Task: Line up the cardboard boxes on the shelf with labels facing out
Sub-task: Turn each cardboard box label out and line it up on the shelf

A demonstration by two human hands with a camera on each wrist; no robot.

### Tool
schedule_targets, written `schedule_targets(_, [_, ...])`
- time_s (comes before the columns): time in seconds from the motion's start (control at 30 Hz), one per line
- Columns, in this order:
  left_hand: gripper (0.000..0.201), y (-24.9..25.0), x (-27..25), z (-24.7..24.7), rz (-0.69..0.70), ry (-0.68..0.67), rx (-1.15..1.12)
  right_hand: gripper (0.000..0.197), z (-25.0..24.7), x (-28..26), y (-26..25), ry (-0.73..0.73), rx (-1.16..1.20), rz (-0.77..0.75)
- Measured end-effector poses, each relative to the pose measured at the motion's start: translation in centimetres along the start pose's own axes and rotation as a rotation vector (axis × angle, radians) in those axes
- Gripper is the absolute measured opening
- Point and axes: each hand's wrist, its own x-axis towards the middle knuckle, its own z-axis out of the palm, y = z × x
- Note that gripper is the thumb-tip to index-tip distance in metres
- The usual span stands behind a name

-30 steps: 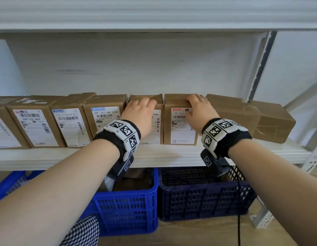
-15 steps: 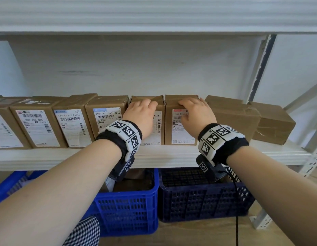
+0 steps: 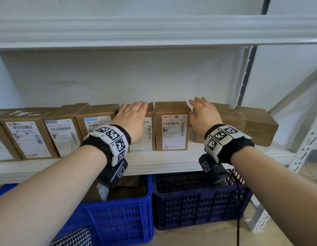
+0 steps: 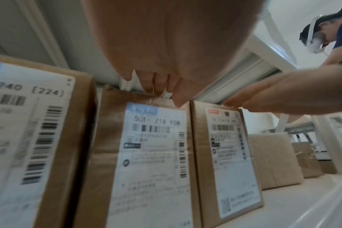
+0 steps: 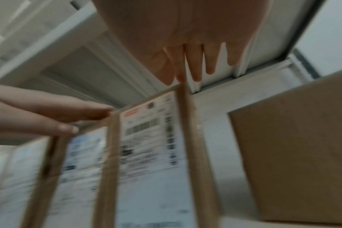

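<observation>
boxes (image 3: pixel 171 125) brown cardboard, white barcode labels facing out.

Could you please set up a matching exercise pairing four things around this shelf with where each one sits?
Column one:
1. left hand
2. right hand
3. red-tagged label box
4. bright blue crate

Column two:
A. under the shelf, left of the dark blue crate
B. between the two hands
C. flat on the 501 box
D. open by the unlabelled box

Pairs: 1-C, 2-D, 3-B, 4-A
</observation>
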Motion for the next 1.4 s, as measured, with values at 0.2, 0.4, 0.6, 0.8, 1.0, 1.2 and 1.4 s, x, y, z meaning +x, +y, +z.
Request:
schedule_targets(0.2, [0.057, 4.9, -0.4, -1.0, 0.124, 0.125, -0.108, 0.059, -0.4, -1.3, 6.6, -0.202, -0.35, 0.249])
schedule_targets(0.4, [0.052, 10.5, -0.7, -0.5, 0.224, 0.03, -0.244, 0.045, -1.0, -4.3, 7.8, -0.041, -0.275, 0.148])
schedule_targets(0.6, [0.057, 14.1, -0.5, 0.9, 0.147, -0.171, -0.394, 0.032, -1.6, -6.5, 10.8, 0.312, -0.153, 0.131])
schedule_targets(0.8, [0.065, 15.3, -0.2, 2.5, 0.054, -0.308, -0.452, 0.055, -2.1, -6.3, 12.3, 0.132, -0.017, 0.255])
schedule_targets(1.0, [0.065, 15.5, -0.2, 1.9, 0.019, -0.325, -0.437, 0.069, -1.5, -4.0, 11.6, -0.104, -0.201, 0.154])
schedule_targets(1.2, [0.069, 15.2, 0.0, 1.8, 0.008, -0.303, -0.436, 0.037, -1.7, -4.5, 10.6, 0.244, -0.242, 0.117])
schedule_targets(1.4, [0.076, 16.0, -0.4, 2.7, -0.02, -0.312, -0.496, 0.036, -2.1, -5.8, 11.9, 0.39, -0.156, 0.26])
